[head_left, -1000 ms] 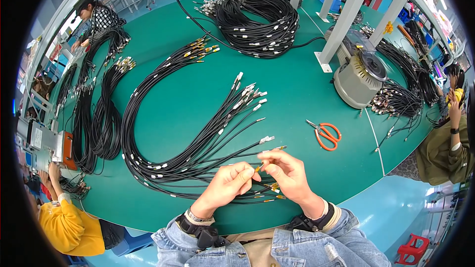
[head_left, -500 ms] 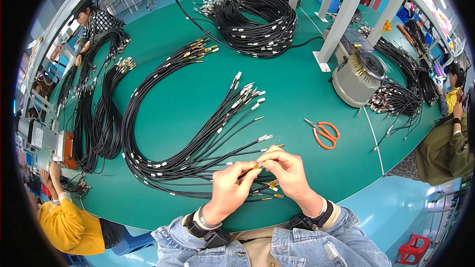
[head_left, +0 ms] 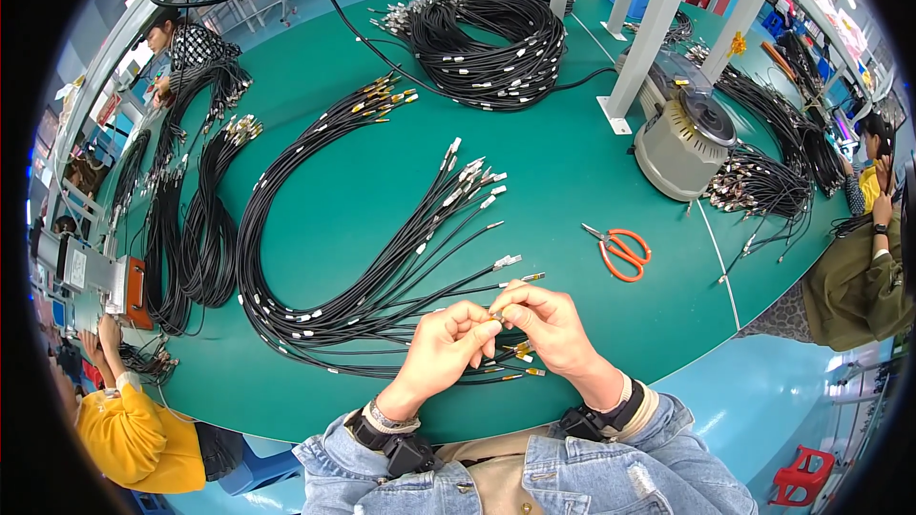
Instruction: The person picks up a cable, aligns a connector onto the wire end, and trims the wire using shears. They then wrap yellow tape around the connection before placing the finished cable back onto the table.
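Both my hands meet over the near edge of the green table, fingertips pinched together. Between them sits a small cable end (head_left: 498,317), mostly covered by the fingers. My left hand (head_left: 447,345) grips it from the left with thumb and forefinger. From the other side, my right hand (head_left: 551,329) pinches the same piece. Below and behind the hands, a bundle of black cables (head_left: 250,253) curves in a wide U, its ends fanned out with white tags and yellow-wrapped tips. Right of the hands lie orange-handled scissors (head_left: 625,254), blades slightly apart.
A large coil of black cables (head_left: 487,62) lies at the far side. A grey round-bodied machine (head_left: 679,148) stands by metal posts (head_left: 649,38) at right. More cable bundles (head_left: 205,248) lie left, beside an orange-and-grey box (head_left: 129,291). Other people work around the table.
The yellow-wrapped tip visible between my fingers before is now mostly covered. My left fingers have shifted around it, while my right hand stays nearly in place. The view has moved slightly.
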Demonstrator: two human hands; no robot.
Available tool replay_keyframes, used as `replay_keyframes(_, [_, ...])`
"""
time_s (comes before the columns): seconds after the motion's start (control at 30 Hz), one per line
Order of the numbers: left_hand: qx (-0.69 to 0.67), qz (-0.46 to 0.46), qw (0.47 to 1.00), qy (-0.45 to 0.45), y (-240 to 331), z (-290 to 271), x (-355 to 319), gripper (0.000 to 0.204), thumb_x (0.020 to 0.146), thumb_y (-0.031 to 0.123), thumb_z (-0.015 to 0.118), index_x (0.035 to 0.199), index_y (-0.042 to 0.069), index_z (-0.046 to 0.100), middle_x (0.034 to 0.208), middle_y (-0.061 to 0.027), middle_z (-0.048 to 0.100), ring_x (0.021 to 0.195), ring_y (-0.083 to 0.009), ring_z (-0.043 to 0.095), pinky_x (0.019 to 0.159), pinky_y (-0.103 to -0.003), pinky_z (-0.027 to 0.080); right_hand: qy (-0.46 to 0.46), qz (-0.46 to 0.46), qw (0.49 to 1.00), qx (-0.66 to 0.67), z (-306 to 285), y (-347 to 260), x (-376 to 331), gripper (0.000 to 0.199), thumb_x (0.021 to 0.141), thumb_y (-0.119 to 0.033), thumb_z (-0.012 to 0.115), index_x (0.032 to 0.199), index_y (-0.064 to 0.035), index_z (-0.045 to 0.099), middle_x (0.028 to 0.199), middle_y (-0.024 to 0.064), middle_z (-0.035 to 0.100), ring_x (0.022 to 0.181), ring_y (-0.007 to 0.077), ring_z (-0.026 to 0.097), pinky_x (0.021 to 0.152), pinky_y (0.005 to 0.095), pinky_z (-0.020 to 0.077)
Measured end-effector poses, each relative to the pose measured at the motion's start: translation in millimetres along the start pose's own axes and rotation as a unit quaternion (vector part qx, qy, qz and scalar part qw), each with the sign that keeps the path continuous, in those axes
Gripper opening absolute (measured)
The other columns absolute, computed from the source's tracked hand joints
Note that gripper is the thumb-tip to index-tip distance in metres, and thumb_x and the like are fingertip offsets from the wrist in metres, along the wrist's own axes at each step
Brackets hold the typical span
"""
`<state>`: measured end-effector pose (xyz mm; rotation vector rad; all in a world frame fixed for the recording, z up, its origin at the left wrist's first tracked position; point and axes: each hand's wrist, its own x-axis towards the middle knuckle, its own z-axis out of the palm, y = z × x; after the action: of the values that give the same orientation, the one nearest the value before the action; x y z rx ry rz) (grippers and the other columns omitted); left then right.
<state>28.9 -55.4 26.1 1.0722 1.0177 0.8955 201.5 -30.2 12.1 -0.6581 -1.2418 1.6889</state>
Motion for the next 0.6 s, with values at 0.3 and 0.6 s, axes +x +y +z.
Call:
replay_keyframes(0.3, [0.017, -0.055, 0.994, -0.097, 1, -7, -4, 0.015, 0.091, 0.013, 0.056, 0.088, -0.001, 0.061, 0.071, -0.0033, 0.063, 0.058, -0.0051, 0.051, 0.053, -0.021, 0.041, -0.033, 0.053, 0.997, -0.040, -6, -13, -16, 0.014, 0.091, -0.006, 0.053, 0.096, 0.0027, 0.062, 0.087, 0.0049, 0.056, 0.081, 0.0130, 0.054, 0.074, 0.0269, 0.0448])
replay_keyframes(0.6, [0.347, 0.134, 0.928, 0.017, 3, -3, 9, 0.010, 0.083, 0.010, 0.063, 0.087, 0.002, 0.063, 0.079, -0.0073, 0.063, 0.067, -0.0187, 0.056, 0.062, -0.031, 0.046, -0.012, 0.038, 0.959, -0.282, -46, -42, -21, 0.013, 0.088, -0.005, 0.054, 0.094, 0.0026, 0.062, 0.080, 0.0030, 0.058, 0.076, 0.0099, 0.054, 0.067, 0.0238, 0.0439])
